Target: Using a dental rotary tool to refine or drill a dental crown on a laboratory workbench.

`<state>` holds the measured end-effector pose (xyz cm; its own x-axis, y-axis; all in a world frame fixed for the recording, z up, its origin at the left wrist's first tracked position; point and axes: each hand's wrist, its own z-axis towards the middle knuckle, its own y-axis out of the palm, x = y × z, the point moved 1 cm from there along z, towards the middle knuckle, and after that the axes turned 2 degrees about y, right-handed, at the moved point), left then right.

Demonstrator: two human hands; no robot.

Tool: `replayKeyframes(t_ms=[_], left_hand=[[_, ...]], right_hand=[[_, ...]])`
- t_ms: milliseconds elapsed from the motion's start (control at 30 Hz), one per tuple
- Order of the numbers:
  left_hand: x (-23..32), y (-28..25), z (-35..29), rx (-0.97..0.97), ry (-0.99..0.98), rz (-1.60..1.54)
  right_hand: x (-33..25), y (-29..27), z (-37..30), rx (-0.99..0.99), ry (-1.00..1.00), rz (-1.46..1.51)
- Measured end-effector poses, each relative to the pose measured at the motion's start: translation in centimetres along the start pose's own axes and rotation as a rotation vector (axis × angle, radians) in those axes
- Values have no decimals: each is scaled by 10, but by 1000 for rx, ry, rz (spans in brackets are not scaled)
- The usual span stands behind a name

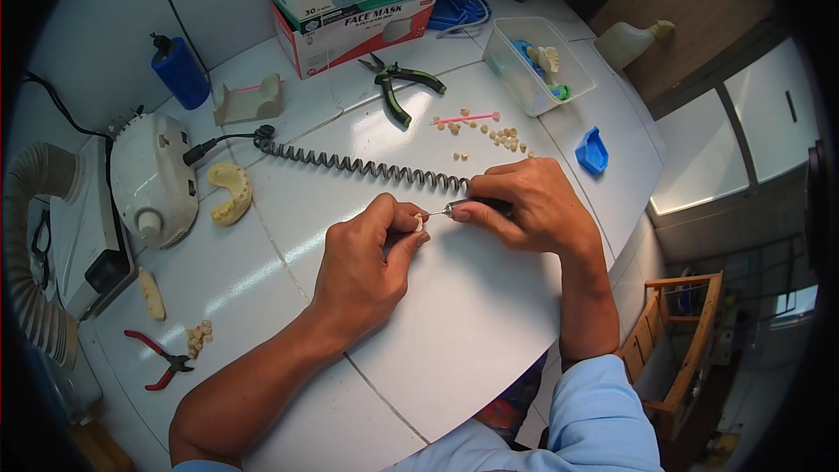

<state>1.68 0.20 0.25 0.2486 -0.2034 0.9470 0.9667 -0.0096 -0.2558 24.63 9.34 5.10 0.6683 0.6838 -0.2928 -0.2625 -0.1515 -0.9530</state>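
My left hand point(363, 253) pinches a small cream tooth-like piece point(419, 223) between thumb and fingertips. Its exact shape is mostly covered by the fingers. My right hand point(537, 205) is wrapped round a dark rotary handpiece point(452, 209), thumb along its front end. The handpiece's thin metal bur point(434, 213) points left and reaches the piece; whether it touches cannot be made out. A coiled black cord point(367, 168) runs from the handpiece to a white control unit point(157, 182) at the left.
Beyond my hands lie pliers point(395, 86), loose tooth-like pieces point(504, 137), a pink stick point(468, 118) and a clear tub point(516, 79). Left stand a dental cast point(229, 197), red-handled cutters point(166, 360) and a ribbed hose point(26, 253). A blue tray point(592, 151) sits right.
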Motion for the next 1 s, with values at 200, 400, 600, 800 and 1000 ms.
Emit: replayKeyframes(t_ms=[200,400,600,800,1000], left_hand=[[0,1,0,11,26,9],[-1,1,0,8,18,2],[-1,1,-1,6,21,9],[1,2,0,-3,19,0],[0,2,0,-4,21,0]], right_hand=[[-1,-1,0,3,-2,-1],[-2,-2,0,-19,3,-5],[-1,0,0,-8,8,-4],[0,-1,-1,18,-1,-9],[-2,-3,-1,1,24,-5]])
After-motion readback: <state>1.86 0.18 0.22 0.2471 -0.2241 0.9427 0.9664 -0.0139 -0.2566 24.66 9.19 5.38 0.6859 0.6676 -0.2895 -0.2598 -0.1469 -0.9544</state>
